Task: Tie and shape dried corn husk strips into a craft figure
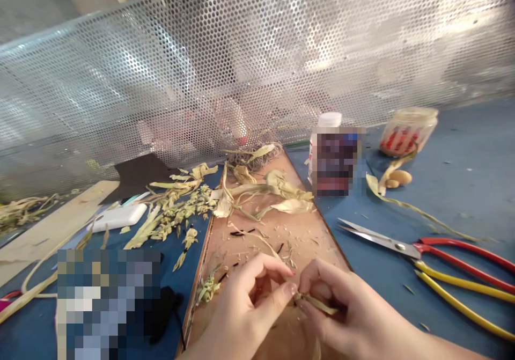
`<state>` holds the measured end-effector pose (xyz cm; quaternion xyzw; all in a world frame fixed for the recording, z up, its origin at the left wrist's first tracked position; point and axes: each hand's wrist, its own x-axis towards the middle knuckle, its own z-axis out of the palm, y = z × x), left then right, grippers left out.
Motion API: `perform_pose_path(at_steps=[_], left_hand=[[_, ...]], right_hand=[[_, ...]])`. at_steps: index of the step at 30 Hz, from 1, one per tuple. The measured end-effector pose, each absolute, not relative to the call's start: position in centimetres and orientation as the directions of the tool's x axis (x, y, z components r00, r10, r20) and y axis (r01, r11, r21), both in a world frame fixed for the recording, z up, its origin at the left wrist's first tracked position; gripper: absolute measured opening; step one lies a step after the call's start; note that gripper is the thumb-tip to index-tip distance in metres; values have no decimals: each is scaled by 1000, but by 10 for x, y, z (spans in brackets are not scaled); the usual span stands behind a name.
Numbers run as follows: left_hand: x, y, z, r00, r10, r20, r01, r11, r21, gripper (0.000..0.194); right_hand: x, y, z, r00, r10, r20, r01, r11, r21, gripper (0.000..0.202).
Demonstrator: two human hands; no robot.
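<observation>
Blue table (462, 188), blurred bottle label (336, 161) unreadable; both hands' fingers (281, 290) clamped on a dried leaf strip (317, 302).

head cam | looks forward and down | close over board (281, 231) | mesh screen (257, 65) behind

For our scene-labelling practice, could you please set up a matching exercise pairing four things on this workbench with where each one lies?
Things:
1. scissors
2. glass jar
3. white case
4. dried leaf strip

Places:
A. pinched between the fingertips of the left hand and right hand
B. far right, by the perforated metal screen
C. on the blue table, right of the brown board, blades pointing left
D. left of the board, beside the heap of dried leaves

Pairs: 1-C, 2-B, 3-D, 4-A
</observation>
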<state>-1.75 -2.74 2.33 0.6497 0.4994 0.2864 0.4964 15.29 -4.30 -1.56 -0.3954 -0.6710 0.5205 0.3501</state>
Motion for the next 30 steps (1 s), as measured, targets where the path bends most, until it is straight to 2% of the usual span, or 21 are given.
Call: perform_pose_path(at_steps=[5, 8, 10, 14, 18, 23, 30], left_hand=[[-22, -27, 21, 380, 918, -108, 324, -23, 946, 17], [-24, -26, 19, 421, 902, -98, 257, -15, 966, 29], [-24, -26, 18, 416, 905, -90, 242, -15, 970, 29], [-25, -27, 14, 414, 906, -91, 379, -81, 922, 22], [-27, -27, 9, 422, 906, 22, 514, -259, 817, 24], [-26, -27, 8, 426, 901, 79, 537, -322, 780, 16], [-26, -24, 9, 458, 878, 140, 512, -389, 766, 21]], right_hand=[[154, -41, -12, -416, 909, 38, 163, 116, -980, 16], [154, -40, -10, -404, 915, -4, 116, 47, -992, 20], [154, -40, -10, -398, 917, -23, 76, 8, -997, 21], [154, -41, -12, -394, 918, -46, 9, -46, -999, 23], [154, -41, -13, -398, 915, -58, -3, -65, -998, 23], [157, -43, -9, -445, 893, -64, -71, -106, -992, 26], [159, -42, -2, -441, 883, -160, -62, -208, -976, 38]])
